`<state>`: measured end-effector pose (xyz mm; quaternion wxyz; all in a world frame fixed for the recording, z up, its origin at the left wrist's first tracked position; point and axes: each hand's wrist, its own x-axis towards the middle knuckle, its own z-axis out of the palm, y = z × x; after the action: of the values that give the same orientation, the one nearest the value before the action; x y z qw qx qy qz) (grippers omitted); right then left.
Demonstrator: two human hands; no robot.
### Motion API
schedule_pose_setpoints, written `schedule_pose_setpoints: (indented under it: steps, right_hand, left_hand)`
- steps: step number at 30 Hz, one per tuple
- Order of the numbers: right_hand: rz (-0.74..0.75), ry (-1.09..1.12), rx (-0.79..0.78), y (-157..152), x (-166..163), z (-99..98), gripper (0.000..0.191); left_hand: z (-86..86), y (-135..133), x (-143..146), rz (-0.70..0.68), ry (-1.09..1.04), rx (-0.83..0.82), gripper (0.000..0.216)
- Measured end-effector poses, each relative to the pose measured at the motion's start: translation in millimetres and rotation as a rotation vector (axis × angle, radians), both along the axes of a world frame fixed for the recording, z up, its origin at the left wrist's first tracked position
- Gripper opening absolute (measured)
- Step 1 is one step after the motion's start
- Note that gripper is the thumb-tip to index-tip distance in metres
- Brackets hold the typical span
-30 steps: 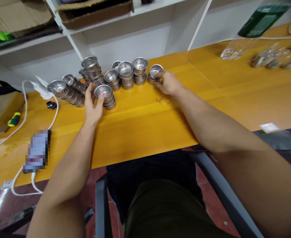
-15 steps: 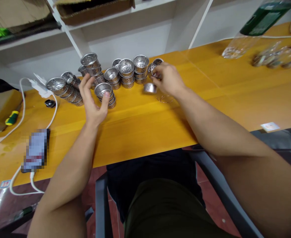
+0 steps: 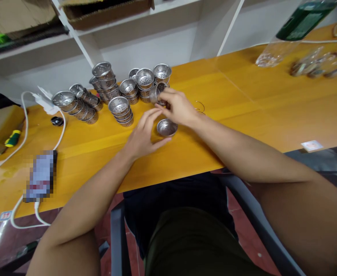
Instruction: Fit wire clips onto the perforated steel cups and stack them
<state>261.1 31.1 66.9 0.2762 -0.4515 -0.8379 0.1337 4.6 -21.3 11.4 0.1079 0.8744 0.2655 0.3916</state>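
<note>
near the centre of the frame, the right hand (image 3: 179, 105) has its grip pinching a held cup (image 3: 155, 94), a metal one with small holes, tipped on its side and raised in front of the stacks; thumb and fingers close on its rim. the left hand (image 3: 142, 135), just left of centre, has its grip spread, thumb well away from the fingers, curved about the left side of a loose cup (image 3: 167, 128) that sits upright on the table (image 3: 243, 126); whether the thumb touches this cup i cannot tell. the left fingertips reach up to the right thumb, and it is unclear whether they meet. left of the hands stands the front stack (image 3: 121, 110), nested cups, mouth up. behind, in the upper middle of the frame, short stacks (image 3: 145, 82) stand side by side, with the tall stack (image 3: 105, 78) to their left. farther left, two leaning stacks (image 3: 75, 106) slant toward the upper left. a thin wire ring (image 3: 200, 108) lies right of the right hand, partly hidden by the wrist. at the left of the frame are a phone (image 3: 41, 174) with a white cable (image 3: 62, 130), and a green and yellow handle (image 3: 13, 138). in the upper right, a clear bottle (image 3: 297, 27) with a green label tilts beside small bags (image 3: 314, 65). white shelves (image 3: 153, 46) run along the back.
</note>
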Motion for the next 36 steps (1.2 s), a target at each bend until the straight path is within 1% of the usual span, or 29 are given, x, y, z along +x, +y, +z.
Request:
schedule_pose_setpoints:
  steps: [2,4,5,7,9,11,12,14,18,23,27,29,31,33,35,36]
  right_hand:
    - [0.021,0.013,0.003,-3,-5,-1.9,0.040]
    - [0.047,0.039,-0.011,-6,-7,-1.5,0.033]
    - [0.073,0.057,-0.020,-8,-6,-0.8,0.030]
    - [0.172,0.096,-0.048,-12,-6,0.7,0.024]
    - [0.316,0.143,-0.094,-17,-5,1.3,0.019]
    - [0.459,0.176,-0.134,-19,-5,0.4,0.017]
    - [0.511,0.187,-0.139,-19,-6,-0.5,0.018]
    - [0.565,0.205,-0.120,-17,-6,-2.4,0.024]
    - [0.559,0.261,-0.095,-10,-4,-5.7,0.029]
    - [0.568,0.355,-0.145,0,-3,-14.1,0.039]
    - [0.594,0.494,-0.116,6,-14,-25.9,0.046]
    - [0.588,0.579,-0.147,6,-21,-28.9,0.052]
    - [0.582,0.679,-0.223,5,-25,-27.3,0.059]
    - [0.589,0.777,-0.307,6,-19,-20.9,0.064]
    - [0.598,0.832,-0.357,11,-2,-11.5,0.065]
    - [0.589,0.824,-0.362,16,11,-6.5,0.065]
  left_hand:
    - [-9.7,7,1,0.050,-0.061,-0.009,0.111]
    - [-14.2,14,-4,0.140,-0.136,-0.023,0.123]
    - [-15.3,17,-7,0.175,-0.166,-0.034,0.127]
    - [-16.9,21,-12,0.199,-0.204,-0.070,0.132]
    - [-19.7,25,-17,0.183,-0.217,-0.115,0.133]
    - [-23.5,30,-22,0.162,-0.209,-0.148,0.129]
    - [-25.4,33,-25,0.155,-0.199,-0.158,0.124]
    - [-28.3,39,-31,0.158,-0.178,-0.177,0.117]
    - [-30.6,44,-37,0.169,-0.162,-0.200,0.113]
    - [-32.8,42,-36,0.130,-0.127,-0.147,0.102]
    - [-34.0,45,-38,0.155,-0.088,-0.121,0.099]
    - [-33.4,45,-38,0.162,-0.078,-0.114,0.100]
    - [-31.9,44,-36,0.151,-0.097,-0.120,0.098]
    - [-30.3,39,-32,0.126,-0.141,-0.139,0.096]
    - [-29.2,34,-28,0.110,-0.174,-0.176,0.096]
    - [-28.8,32,-26,0.108,-0.182,-0.200,0.097]
